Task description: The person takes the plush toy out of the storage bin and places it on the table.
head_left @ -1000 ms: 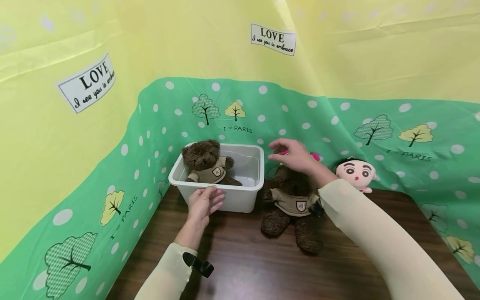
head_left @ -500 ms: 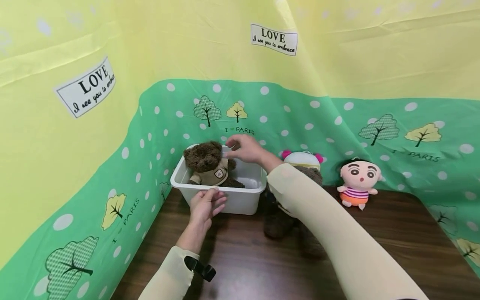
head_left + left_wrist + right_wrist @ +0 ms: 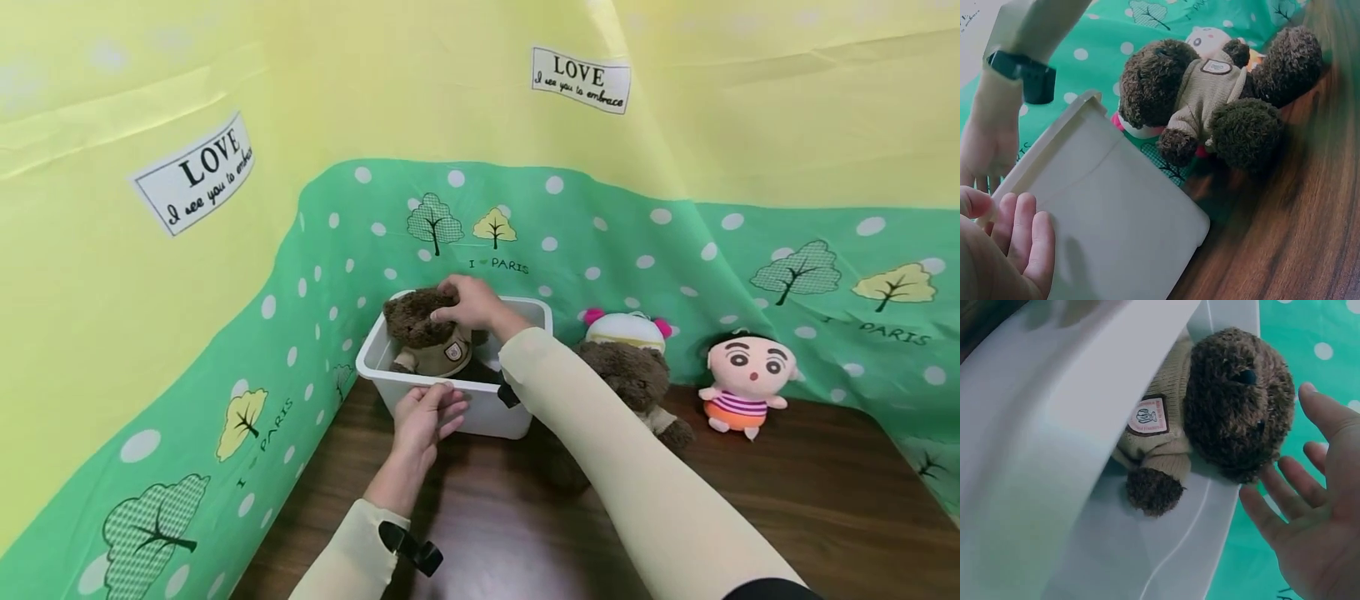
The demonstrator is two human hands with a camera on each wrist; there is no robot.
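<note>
A brown teddy bear [image 3: 420, 321] in a beige top with a badge sits inside a light grey plastic bin [image 3: 480, 410]. My left hand [image 3: 422, 421] holds the bin's front rim, its thumb at the edge and its fingers along the outer wall. At the bear's head is my right hand [image 3: 474, 303], reaching across the bin. Seen from the right wrist, the thumb and fingers of the right hand [image 3: 1316, 494] are spread, fingertips close to or touching the fur of the bear's head [image 3: 1241, 406]. The bear's legs are mostly hidden by the bin wall.
Right of the bin, a second brown teddy bear [image 3: 626, 375] is partly hidden by my right sleeve. Behind it shows a white plush head [image 3: 626, 327] with pink side tufts. A striped-shirt doll [image 3: 742, 379] sits farther right on the dark wood table [image 3: 817, 467]. Patterned cloth [image 3: 555, 225] surrounds everything.
My right hand has moved left from above the second bear to the head of the bear in the bin. The left hand stays at the rim. The view has shifted slightly.
</note>
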